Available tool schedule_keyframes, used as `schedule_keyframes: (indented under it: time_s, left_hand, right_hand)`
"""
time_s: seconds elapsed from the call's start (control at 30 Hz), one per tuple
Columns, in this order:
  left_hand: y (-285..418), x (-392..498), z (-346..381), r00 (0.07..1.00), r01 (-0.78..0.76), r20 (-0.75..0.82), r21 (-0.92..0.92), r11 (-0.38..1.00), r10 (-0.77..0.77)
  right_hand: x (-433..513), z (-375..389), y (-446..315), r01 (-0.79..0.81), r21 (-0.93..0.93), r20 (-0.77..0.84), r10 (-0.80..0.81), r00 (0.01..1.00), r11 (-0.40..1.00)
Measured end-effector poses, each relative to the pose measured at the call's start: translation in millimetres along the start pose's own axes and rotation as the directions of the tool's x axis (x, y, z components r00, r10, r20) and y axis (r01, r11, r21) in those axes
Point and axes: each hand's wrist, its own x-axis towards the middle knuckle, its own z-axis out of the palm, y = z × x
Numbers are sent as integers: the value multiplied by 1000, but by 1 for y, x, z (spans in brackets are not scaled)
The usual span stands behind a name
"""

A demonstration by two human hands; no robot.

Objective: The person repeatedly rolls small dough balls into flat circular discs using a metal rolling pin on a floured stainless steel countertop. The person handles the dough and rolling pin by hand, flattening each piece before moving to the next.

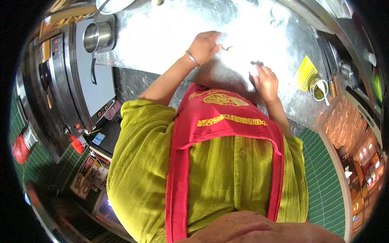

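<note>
Over a glaring, white-dusted worktop, my left hand is held palm down with its fingers bent. Just beyond its fingertips lies a small pale piece, perhaps dough; whether the fingers touch it is lost in the glare. My right hand, nearer the worktop's front edge, is closed around a dark-edged tool, whose kind is blurred out. To the right of that hand lie a yellow toothed plastic scraper and a cup of chopped green stuff with a white spoon in it.
A steel saucepan with a black handle stands at the left. Beyond it is part of a pale round dish, with a pale round lump at the top edge. Wooden-handled tools lie along the right edge. Oven-like equipment lines the left.
</note>
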Motion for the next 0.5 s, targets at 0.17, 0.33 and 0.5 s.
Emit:
schedule_keyframes:
  time_s: [0.17,0.33,0.5]
  left_hand:
    - [-8,-33,3,978,110,-194,193,975,-72]
    - [-6,-28,19,976,208,-125,322,924,-176]
    - [-7,-10,23,970,219,-179,334,917,-167]
  right_hand:
    - [33,11,-1,19,-78,-12,-20,1000,997]
    - [41,22,-2,-53,-153,-6,52,999,987]
    - [59,26,6,-151,-185,-80,138,987,971]
